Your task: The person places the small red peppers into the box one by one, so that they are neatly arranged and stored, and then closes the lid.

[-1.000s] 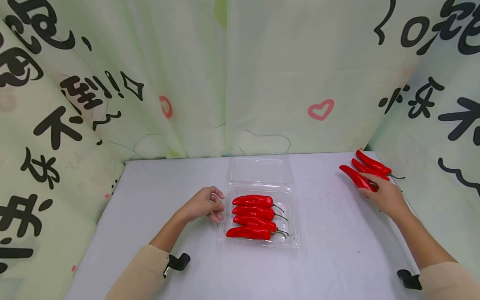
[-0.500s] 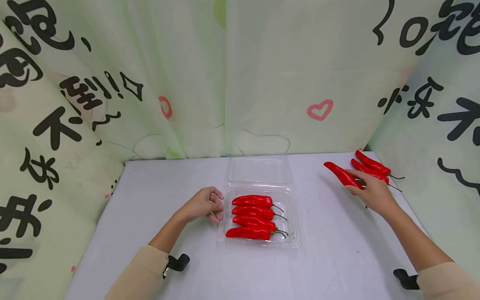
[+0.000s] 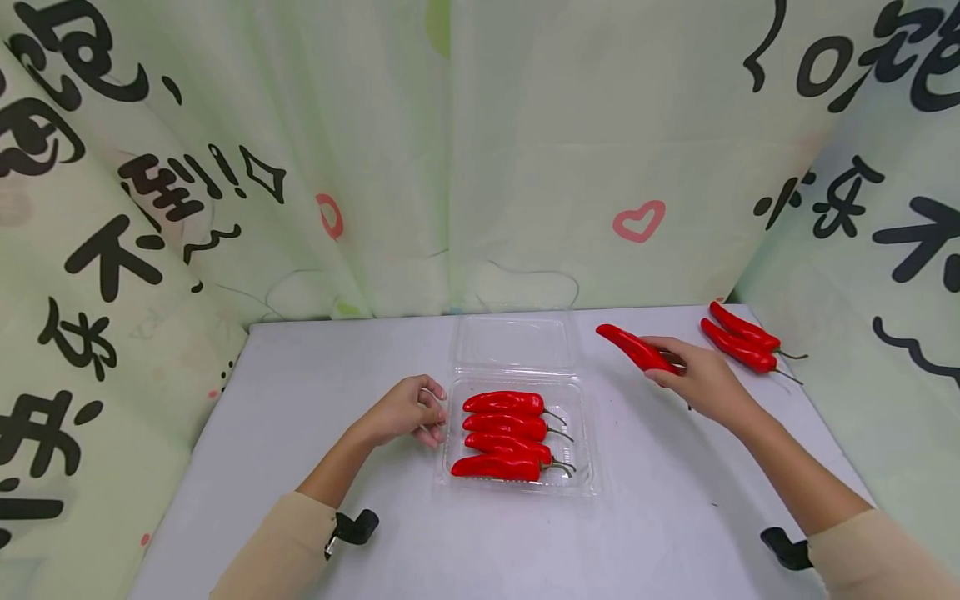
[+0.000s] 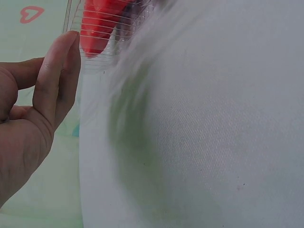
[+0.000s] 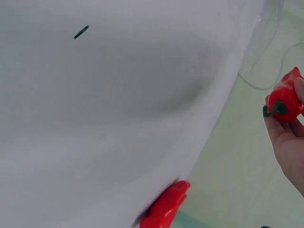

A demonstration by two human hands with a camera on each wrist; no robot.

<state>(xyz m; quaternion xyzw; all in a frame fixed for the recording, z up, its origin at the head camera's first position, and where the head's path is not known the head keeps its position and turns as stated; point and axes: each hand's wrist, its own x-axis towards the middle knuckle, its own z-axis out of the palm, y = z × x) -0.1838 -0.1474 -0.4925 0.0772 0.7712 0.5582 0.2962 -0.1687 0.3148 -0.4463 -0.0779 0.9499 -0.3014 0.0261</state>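
My right hand [image 3: 697, 375] holds a red chili pepper [image 3: 633, 343] above the table, right of the plastic box, its tip pointing left. In the right wrist view this pepper [image 5: 289, 95] shows its green stem end, with the hand's fingers [image 5: 275, 128] under it. My left hand [image 3: 405, 408] stays at the left side of the clear plastic box [image 3: 587, 442], fingers loosely bent. The left wrist view has fingertips [image 4: 71, 38] right at the box's wall. Several red chili peppers [image 3: 506, 402] lie in a column inside the box, stems to the right.
The box's transparent lid [image 3: 517, 343] is folded back toward the curtain [image 3: 525, 167]. Two more chili peppers [image 3: 738, 346] lie at the table's far right corner. White cloth covers the table [image 3: 315, 358], and printed curtains enclose it on the back and both sides.
My right hand has lifted the chili pepper away from the pair at the far right and carried it left toward the box. The left hand has stayed in place.
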